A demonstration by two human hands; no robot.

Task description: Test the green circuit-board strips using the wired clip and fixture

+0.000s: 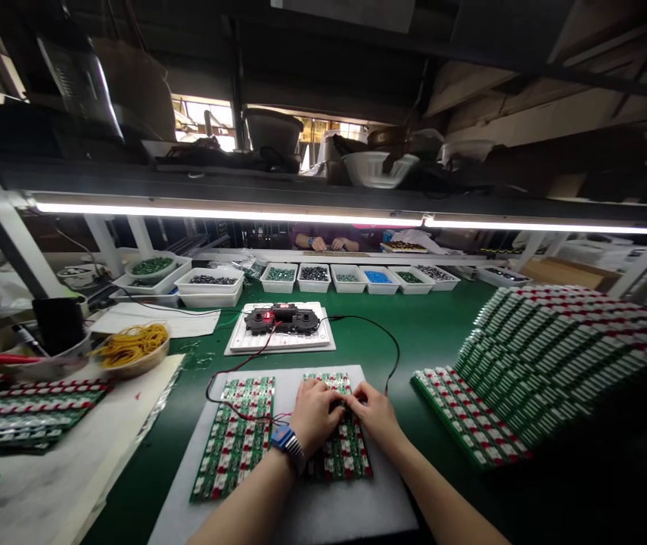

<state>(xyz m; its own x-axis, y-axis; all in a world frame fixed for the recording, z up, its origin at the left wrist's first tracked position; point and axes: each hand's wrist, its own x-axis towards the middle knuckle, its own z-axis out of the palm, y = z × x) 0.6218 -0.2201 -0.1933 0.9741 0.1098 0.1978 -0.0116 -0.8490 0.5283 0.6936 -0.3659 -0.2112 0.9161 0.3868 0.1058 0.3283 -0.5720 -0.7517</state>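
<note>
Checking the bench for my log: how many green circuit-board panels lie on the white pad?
2. One panel beside the left hand; the other, partly hidden, beneath it and the right hand.

The fingers point(323, 395) hide the right circuit-board panel's point(343, 458) middle.

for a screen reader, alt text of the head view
Left hand and right hand rest on a green circuit board panel on a white mat, beside a second panel; stacked panels lie right, white parts trays ahead.
</note>
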